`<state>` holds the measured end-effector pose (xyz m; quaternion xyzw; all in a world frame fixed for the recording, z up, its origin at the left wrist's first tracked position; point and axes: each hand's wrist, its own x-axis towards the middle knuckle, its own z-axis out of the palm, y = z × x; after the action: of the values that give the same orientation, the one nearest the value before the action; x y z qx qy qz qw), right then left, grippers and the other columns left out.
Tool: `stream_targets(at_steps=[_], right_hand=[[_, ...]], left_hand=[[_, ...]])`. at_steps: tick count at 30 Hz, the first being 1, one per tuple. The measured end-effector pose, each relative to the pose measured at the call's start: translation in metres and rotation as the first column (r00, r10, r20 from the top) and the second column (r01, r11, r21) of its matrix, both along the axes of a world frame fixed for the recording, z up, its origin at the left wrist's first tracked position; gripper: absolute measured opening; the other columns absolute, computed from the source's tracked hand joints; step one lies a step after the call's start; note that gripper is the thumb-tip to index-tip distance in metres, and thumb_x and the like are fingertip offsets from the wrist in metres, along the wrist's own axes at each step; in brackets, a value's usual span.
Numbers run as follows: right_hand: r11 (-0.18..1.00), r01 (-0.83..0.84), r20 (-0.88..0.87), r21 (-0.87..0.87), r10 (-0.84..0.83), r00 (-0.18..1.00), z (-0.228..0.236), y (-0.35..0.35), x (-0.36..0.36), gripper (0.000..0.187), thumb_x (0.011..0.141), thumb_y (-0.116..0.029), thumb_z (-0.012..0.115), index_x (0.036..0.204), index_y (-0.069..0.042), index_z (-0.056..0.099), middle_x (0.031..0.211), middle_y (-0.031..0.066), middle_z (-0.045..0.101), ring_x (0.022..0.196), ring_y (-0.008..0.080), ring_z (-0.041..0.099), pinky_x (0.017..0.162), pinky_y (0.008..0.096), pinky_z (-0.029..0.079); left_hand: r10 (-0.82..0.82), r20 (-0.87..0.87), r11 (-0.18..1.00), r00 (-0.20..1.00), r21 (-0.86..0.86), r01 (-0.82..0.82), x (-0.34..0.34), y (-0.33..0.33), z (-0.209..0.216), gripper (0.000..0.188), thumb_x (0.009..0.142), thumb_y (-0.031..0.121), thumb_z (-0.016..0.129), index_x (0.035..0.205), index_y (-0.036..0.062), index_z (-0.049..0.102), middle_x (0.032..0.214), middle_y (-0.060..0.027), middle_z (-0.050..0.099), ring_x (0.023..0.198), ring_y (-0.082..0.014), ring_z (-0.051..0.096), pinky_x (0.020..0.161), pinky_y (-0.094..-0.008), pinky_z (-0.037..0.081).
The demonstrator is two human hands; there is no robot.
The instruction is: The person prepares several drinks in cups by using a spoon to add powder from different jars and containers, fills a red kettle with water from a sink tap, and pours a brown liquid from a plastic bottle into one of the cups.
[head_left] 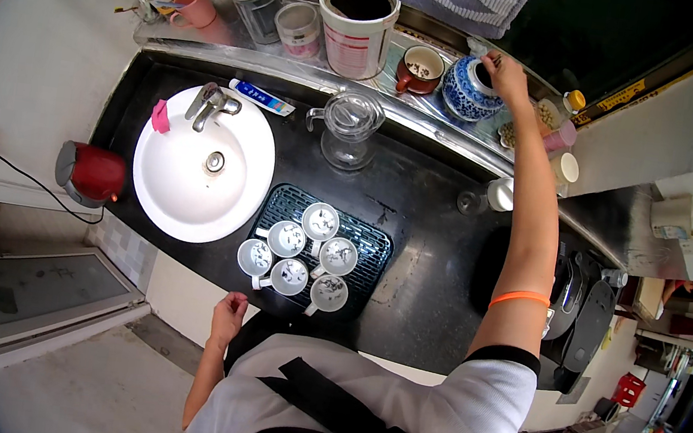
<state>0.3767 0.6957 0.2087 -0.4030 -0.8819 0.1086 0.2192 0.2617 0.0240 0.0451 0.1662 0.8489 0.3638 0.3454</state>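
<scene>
Head view: I see dark flakes (340,256) already in all six white cups (288,277), 7 o'clock, no liquid visible; right hand (506,76) pinched over blue-white jar (468,95), 1 o'clock, hold unclear; left hand (229,315) curled, apparently empty.

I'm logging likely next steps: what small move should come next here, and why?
Probably lift the right hand clear of the patterned blue jar: it is at the open mouth, and all six cups on the tray show dark specks inside, so none seems left out.
</scene>
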Motion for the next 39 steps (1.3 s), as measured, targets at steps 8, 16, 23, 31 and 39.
stream_targets(at_steps=[8,16,23,31,39], right_hand=[[0.995,0.012,-0.024,0.097,-0.009,1.000,-0.010,-0.002,-0.008,0.016,0.080,-0.022,0.052,0.091,-0.011,0.056,0.081,0.0176,0.060,0.081,0.0367,0.057,0.070,0.0435,0.046],[0.991,-0.017,-0.139,0.129,0.035,0.990,0.010,-0.021,0.007,0.013,0.079,-0.019,0.053,0.088,-0.010,0.055,0.073,0.0174,0.059,0.074,0.0357,0.058,0.064,0.0400,0.046],[0.995,0.014,-0.441,-0.103,-0.058,0.895,0.040,-0.034,0.038,0.014,0.083,-0.018,0.051,0.087,-0.006,0.058,0.065,0.0112,0.058,0.059,0.0192,0.060,0.057,0.0283,0.046],[0.990,0.016,-0.634,-0.141,-0.103,0.766,0.045,-0.041,0.061,0.016,0.086,-0.016,0.049,0.088,-0.003,0.058,0.062,0.0024,0.056,0.056,0.0091,0.059,0.055,0.0218,0.046],[0.996,-0.078,-0.675,-0.039,0.031,0.737,0.053,-0.061,0.060,0.015,0.086,-0.018,0.052,0.089,-0.004,0.057,0.063,0.0019,0.056,0.059,0.0081,0.060,0.056,0.0208,0.046]], left_hand=[[0.034,0.000,0.999,0.999,0.038,-0.034,0.001,-0.001,0.002,0.008,0.082,0.007,0.057,0.088,0.0008,0.057,0.066,-0.0014,0.056,0.060,-0.0075,0.049,0.058,-0.0223,0.042],[-0.001,-0.026,1.000,1.000,0.017,0.002,-0.001,0.001,0.005,0.007,0.083,0.006,0.056,0.088,0.0007,0.057,0.067,-0.0018,0.057,0.061,-0.0078,0.050,0.059,-0.0224,0.042],[-0.019,-0.020,0.998,1.000,0.057,0.020,0.000,0.004,0.006,0.007,0.083,0.005,0.055,0.089,0.0012,0.056,0.069,-0.0019,0.057,0.061,-0.0077,0.050,0.059,-0.0222,0.042],[-0.043,-0.041,0.995,0.998,0.090,0.046,0.005,0.004,0.008,0.008,0.083,0.006,0.056,0.089,0.0013,0.056,0.068,-0.0020,0.056,0.060,-0.0080,0.049,0.059,-0.0225,0.042],[-0.047,-0.070,0.998,0.996,0.042,0.050,0.007,0.001,0.009,0.009,0.084,0.008,0.055,0.089,0.0005,0.056,0.069,-0.0031,0.057,0.061,-0.0083,0.050,0.059,-0.0233,0.043]])
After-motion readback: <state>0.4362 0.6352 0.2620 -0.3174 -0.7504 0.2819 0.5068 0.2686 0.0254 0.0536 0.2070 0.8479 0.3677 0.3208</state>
